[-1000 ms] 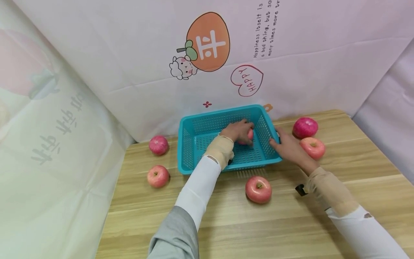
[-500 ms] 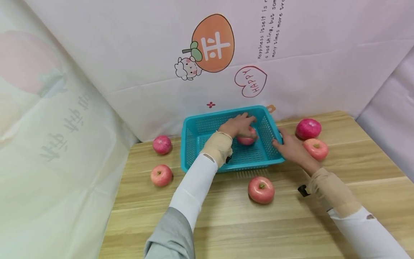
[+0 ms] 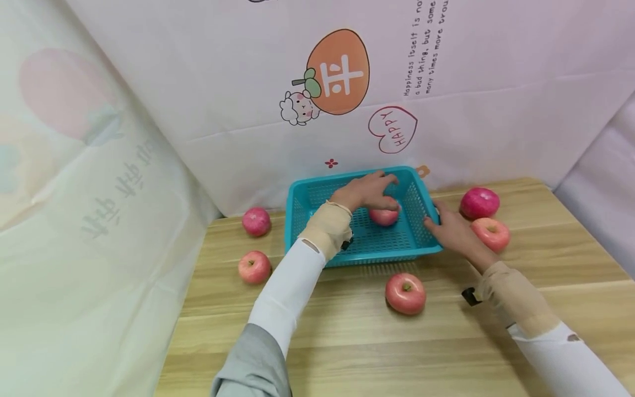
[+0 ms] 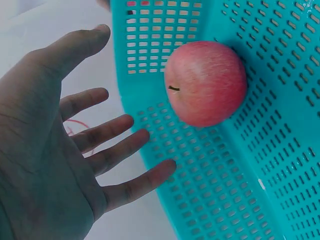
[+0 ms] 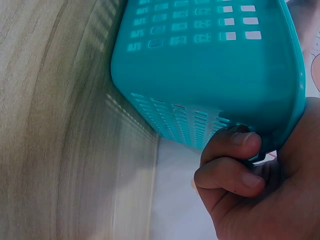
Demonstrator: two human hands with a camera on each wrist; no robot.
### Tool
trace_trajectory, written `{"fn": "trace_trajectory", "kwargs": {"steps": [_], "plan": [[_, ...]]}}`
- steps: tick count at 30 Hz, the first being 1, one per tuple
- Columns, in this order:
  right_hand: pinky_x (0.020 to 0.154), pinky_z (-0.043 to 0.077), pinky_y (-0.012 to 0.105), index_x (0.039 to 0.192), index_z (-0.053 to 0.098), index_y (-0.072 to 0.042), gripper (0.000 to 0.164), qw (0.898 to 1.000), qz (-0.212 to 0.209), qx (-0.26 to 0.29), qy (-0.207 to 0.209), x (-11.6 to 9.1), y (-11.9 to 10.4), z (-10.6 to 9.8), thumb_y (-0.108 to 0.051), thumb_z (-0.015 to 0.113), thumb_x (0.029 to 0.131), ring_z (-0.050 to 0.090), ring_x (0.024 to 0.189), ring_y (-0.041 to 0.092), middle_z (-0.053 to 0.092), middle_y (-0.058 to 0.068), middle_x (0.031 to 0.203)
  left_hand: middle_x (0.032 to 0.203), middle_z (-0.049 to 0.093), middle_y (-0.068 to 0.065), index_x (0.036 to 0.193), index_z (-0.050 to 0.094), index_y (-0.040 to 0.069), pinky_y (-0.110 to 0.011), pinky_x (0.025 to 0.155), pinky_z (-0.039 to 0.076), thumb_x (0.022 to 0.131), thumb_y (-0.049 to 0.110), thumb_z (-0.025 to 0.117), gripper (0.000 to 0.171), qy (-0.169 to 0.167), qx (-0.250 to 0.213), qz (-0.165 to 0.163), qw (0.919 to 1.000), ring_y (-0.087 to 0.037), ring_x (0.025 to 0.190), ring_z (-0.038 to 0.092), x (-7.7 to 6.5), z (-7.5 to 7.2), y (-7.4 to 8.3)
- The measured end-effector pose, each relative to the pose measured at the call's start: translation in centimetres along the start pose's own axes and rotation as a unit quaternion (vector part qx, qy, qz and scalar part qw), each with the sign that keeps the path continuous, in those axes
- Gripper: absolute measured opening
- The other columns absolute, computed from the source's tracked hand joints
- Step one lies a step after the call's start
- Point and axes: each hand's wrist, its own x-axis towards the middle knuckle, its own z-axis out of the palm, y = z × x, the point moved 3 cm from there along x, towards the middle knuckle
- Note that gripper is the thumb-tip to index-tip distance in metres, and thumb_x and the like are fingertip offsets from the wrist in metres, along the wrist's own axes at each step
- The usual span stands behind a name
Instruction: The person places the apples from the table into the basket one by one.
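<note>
A blue-green perforated plastic basket stands against the back cloth, with one red apple lying at its right end. Over that apple hovers my left hand, its fingers spread. The left wrist view shows the palm empty and apart from the fruit. My right hand grips the basket's right end, and in the right wrist view its fingers curl under the rim. Part of the apple is hidden by the left hand in the head view.
Left of the basket sit a dark pink round fruit and an apple. Another apple lies in front. Beside the right hand are a deep pink fruit and an apple. A printed cloth hangs behind the wooden table.
My left hand has let go of the apple in the basket; its fingers have spread and lifted off. The right hand keeps its hold. The head view has shifted slightly.
</note>
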Motion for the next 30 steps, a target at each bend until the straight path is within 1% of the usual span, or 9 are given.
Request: {"fn": "trace_trajectory", "kwargs": {"steps": [8, 11, 15, 17, 20, 24, 27, 30], "plan": [[0.075, 0.054, 0.055, 0.15, 0.016, 0.008, 0.067, 1.0, -0.005, -0.002, 0.004, 0.1, 0.4, 0.1, -0.028, 0.046, 0.102, 0.061, 0.094, 0.042, 0.052, 0.037, 0.123, 0.149, 0.032, 0.006, 0.143, 0.037, 0.036, -0.041, 0.1, 0.041, 0.086, 0.063, 0.055, 0.065, 0.006, -0.005, 0.017, 0.9998, -0.013, 0.129, 0.038, -0.9, -0.4, 0.1], [0.076, 0.054, 0.055, 0.15, 0.014, 0.008, 0.068, 1.0, -0.006, 0.0, 0.002, 0.2, 0.6, 0.2, -0.029, 0.045, 0.102, 0.061, 0.095, 0.042, 0.051, 0.037, 0.124, 0.147, 0.035, 0.006, 0.141, 0.04, 0.034, -0.039, 0.098, 0.042, 0.088, 0.059, 0.055, 0.06, 0.009, -0.004, 0.026, 0.9996, -0.012, 0.126, 0.04, -1.1, -0.4, 0.3], [0.076, 0.053, 0.055, 0.15, 0.013, 0.008, 0.068, 1.0, -0.004, 0.003, -0.001, 0.2, 0.7, 0.2, -0.029, 0.045, 0.102, 0.061, 0.096, 0.042, 0.05, 0.037, 0.125, 0.142, 0.041, 0.004, 0.138, 0.045, 0.029, -0.035, 0.094, 0.045, 0.09, 0.053, 0.056, 0.054, 0.015, -0.003, 0.051, 0.9986, -0.011, 0.12, 0.044, -1.5, -0.7, 0.7], [0.076, 0.053, 0.055, 0.15, 0.013, 0.009, 0.068, 1.0, -0.005, 0.004, -0.002, 0.2, 0.7, 0.1, -0.028, 0.045, 0.102, 0.061, 0.096, 0.042, 0.05, 0.038, 0.125, 0.14, 0.044, 0.004, 0.138, 0.047, 0.027, -0.033, 0.093, 0.046, 0.091, 0.05, 0.056, 0.053, 0.02, -0.001, 0.063, 0.9978, -0.01, 0.117, 0.046, -1.8, -0.8, 0.9], [0.076, 0.054, 0.055, 0.15, 0.012, 0.009, 0.069, 1.0, -0.006, 0.004, -0.005, 0.2, 0.4, 0.1, -0.028, 0.045, 0.102, 0.061, 0.095, 0.042, 0.051, 0.038, 0.124, 0.138, 0.046, 0.005, 0.137, 0.048, 0.027, -0.031, 0.092, 0.046, 0.091, 0.047, 0.056, 0.051, 0.031, 0.003, 0.073, 0.9969, -0.009, 0.115, 0.046, -2.2, -0.9, 1.2], [0.076, 0.054, 0.054, 0.15, 0.012, 0.009, 0.068, 1.0, -0.005, 0.003, -0.007, 0.1, 0.2, 0.1, -0.027, 0.045, 0.102, 0.062, 0.094, 0.042, 0.051, 0.037, 0.124, 0.139, 0.045, 0.006, 0.137, 0.048, 0.027, -0.034, 0.094, 0.045, 0.091, 0.049, 0.055, 0.051, 0.044, 0.008, 0.081, 0.9958, -0.01, 0.118, 0.046, -2.8, -0.9, 1.9], [0.076, 0.054, 0.054, 0.15, 0.013, 0.009, 0.068, 1.0, -0.005, 0.004, -0.008, 0.1, 0.0, 0.1, -0.027, 0.045, 0.102, 0.062, 0.094, 0.042, 0.051, 0.037, 0.124, 0.142, 0.043, 0.006, 0.139, 0.046, 0.029, -0.036, 0.097, 0.044, 0.093, 0.051, 0.053, 0.051, 0.045, 0.018, 0.085, 0.9952, -0.011, 0.123, 0.044, -3.2, -0.7, 2.6], [0.077, 0.054, 0.055, 0.15, 0.013, 0.009, 0.068, 1.0, -0.005, 0.004, -0.01, 0.1, -0.1, 0.2, -0.027, 0.045, 0.102, 0.061, 0.095, 0.042, 0.05, 0.037, 0.125, 0.141, 0.044, 0.007, 0.139, 0.046, 0.031, -0.035, 0.094, 0.046, 0.094, 0.052, 0.051, 0.05, 0.051, 0.032, 0.095, 0.9937, -0.01, 0.122, 0.044, -3.6, -0.5, 3.3]]}}
